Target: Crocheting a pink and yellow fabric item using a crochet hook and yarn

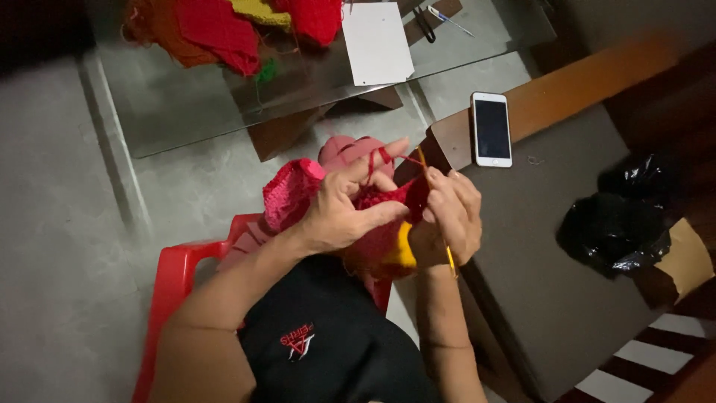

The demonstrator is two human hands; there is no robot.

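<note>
Resting between both hands' grip: red crochet piece (384, 216).

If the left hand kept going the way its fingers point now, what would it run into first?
The left hand points right, across the red crochet piece it pinches. Straight on, it would probably meet the right hand first, which holds the yellow hook; depth between them is unclear.

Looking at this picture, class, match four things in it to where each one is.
Things:
1. phone
2. white sheet of paper
3. black plastic bag
4. red crochet work

Places:
A. on the glass table
B. between the left hand and right hand
C. on the wooden armrest
D. on the grey cushion

Pairs: 1-C, 2-A, 3-D, 4-B
</note>
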